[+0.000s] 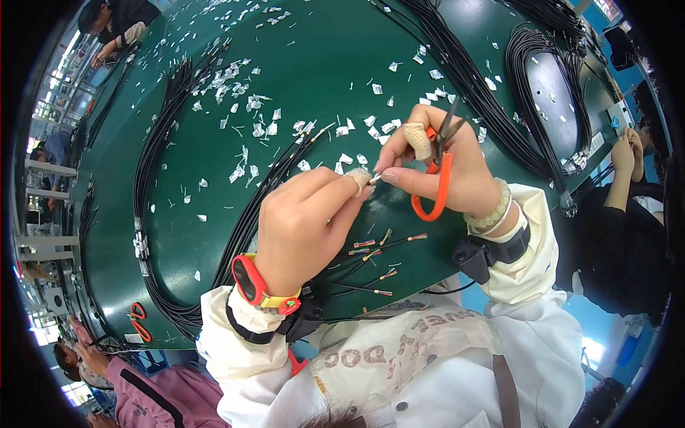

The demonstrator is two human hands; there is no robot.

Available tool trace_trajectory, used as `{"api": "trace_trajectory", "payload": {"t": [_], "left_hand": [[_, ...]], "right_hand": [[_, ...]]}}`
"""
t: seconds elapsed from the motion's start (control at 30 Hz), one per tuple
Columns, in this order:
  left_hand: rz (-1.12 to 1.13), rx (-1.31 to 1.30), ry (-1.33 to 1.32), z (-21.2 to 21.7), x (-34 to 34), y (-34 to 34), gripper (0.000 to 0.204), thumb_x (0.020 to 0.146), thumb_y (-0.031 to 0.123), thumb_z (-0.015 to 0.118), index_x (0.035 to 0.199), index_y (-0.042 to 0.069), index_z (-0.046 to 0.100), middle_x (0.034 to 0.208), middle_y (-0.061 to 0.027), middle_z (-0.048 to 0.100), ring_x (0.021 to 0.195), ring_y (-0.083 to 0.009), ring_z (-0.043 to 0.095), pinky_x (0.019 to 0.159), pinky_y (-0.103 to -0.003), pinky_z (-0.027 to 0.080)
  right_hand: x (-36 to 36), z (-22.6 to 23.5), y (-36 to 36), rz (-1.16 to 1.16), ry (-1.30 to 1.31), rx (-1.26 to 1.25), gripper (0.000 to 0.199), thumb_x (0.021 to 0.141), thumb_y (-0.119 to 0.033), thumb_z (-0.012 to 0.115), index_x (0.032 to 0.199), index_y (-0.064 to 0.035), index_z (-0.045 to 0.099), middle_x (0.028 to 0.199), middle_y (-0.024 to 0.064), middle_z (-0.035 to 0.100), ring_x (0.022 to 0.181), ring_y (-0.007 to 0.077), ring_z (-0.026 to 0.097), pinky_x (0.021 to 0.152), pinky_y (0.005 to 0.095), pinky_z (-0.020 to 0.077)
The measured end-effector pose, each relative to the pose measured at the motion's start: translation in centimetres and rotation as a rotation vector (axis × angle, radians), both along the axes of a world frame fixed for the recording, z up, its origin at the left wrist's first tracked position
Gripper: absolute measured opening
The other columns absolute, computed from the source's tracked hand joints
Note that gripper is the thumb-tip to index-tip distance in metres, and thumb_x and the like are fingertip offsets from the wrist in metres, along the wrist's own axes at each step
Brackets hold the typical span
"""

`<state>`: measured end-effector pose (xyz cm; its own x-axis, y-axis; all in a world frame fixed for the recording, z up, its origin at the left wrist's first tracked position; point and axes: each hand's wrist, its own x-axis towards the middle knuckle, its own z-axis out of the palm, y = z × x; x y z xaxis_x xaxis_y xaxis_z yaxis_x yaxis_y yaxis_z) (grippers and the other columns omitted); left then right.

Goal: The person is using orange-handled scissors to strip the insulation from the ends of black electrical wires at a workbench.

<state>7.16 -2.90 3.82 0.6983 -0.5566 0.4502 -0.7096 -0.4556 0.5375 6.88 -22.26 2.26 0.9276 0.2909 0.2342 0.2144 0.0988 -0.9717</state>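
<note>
Wire tip — pinched between both hands' fingers

Paper scraps, spare scissors

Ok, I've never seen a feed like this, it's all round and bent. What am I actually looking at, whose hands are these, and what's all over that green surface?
There is one picture, taken by a wide fisheye camera worn on a person's head and looking down, so straight edges curve near the rim. The two bare hands are that person's own, coming up from white sleeves.

The left hand, with a red and yellow wristband, pinches a small pale piece at its fingertips. The right hand touches that same piece while orange-handled scissors hang on its fingers.

Below the hands, thin black wires with stripped coloured ends lie on the dark green table. Small white scraps of cut material are scattered over it, and long black cable bundles loop along its edges. A second pair of orange scissors lies at lower left. Other people sit around the table.
</note>
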Motion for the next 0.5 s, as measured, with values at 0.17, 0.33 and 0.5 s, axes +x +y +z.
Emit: {"api": "trace_trajectory", "payload": {"t": [0.17, 0.33, 0.5], "left_hand": [[0.022, -0.009, 0.152, -0.2, 0.0, 0.0, 0.005, 0.078, 0.001, 0.059, 0.081, -0.004, 0.061, 0.06, -0.0018, 0.054, 0.049, -0.006, 0.048, 0.043, -0.021, 0.036], [0.127, -0.36, 0.517, -0.9, -0.3, -0.5, 0.004, 0.079, 0.0, 0.06, 0.08, -0.003, 0.06, 0.058, -0.0026, 0.052, 0.048, -0.0074, 0.048, 0.044, -0.02, 0.035], [0.183, -0.158, 0.098, 0.5, -0.2, 0.2, 0.006, 0.073, -0.001, 0.063, 0.075, -0.002, 0.058, 0.057, -0.0067, 0.051, 0.045, -0.0161, 0.047, 0.041, -0.026, 0.035]], "right_hand": [[0.4, -0.4, -0.2, -0.01, -0.544, -0.202, 0.035, 0.068, 0.005, 0.066, 0.072, -0.0102, 0.035, 0.078, 0.0116, 0.061, 0.07, 0.0189, 0.057, 0.07, 0.0319, 0.045], [-0.1, -0.3, 0.2, -0.299, -0.635, -0.11, 0.025, 0.069, -0.004, 0.069, 0.077, -0.0079, 0.046, 0.077, 0.0111, 0.059, 0.068, 0.0204, 0.056, 0.063, 0.0296, 0.0421], [-1.0, 0.6, 0.0, -0.4, -0.622, -0.916, 0.04, 0.066, -0.026, 0.074, 0.095, -0.0056, 0.056, 0.068, 0.0045, 0.058, 0.059, 0.0162, 0.055, 0.057, 0.0265, 0.0378]]}}
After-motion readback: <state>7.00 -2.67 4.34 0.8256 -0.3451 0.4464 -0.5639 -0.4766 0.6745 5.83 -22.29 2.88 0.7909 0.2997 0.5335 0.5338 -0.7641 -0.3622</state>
